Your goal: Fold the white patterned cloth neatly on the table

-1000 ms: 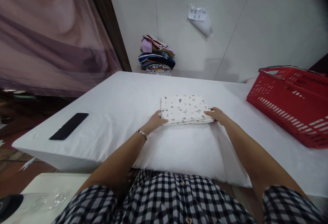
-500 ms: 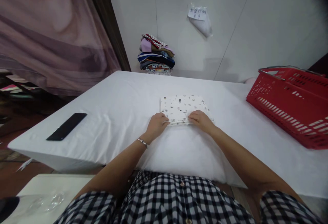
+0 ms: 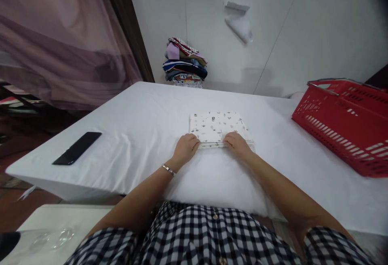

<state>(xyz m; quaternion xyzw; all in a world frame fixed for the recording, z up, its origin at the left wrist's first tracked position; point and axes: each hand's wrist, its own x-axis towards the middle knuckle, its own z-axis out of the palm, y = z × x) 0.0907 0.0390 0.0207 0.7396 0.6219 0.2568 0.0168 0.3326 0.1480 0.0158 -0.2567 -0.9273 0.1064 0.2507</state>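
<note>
A white cloth [image 3: 216, 125] with small scattered prints lies folded into a flat rectangle on the white-covered table [image 3: 145, 115]. Its layered front edge faces me. My left hand [image 3: 186, 147] pinches the near left corner of the cloth, thumb and fingers closed on the edge. Along the same edge, to the right of centre, my right hand [image 3: 238, 144] grips the layers with its fingers curled over the top. Both thumbs are partly hidden. The cloth rests on the table between the hands.
A red plastic basket [image 3: 342, 123] stands at the table's right. To the left lies a black phone [image 3: 77, 148]. Behind the far edge is a stack of folded clothes [image 3: 185, 63]. A white stool [image 3: 60, 224] sits low at the left, by a pinkish curtain [image 3: 69, 43].
Both hands stay at the cloth's near edge with almost no movement. The view has shifted slightly, and the paper on the wall now hangs bent so its writing no longer shows.
</note>
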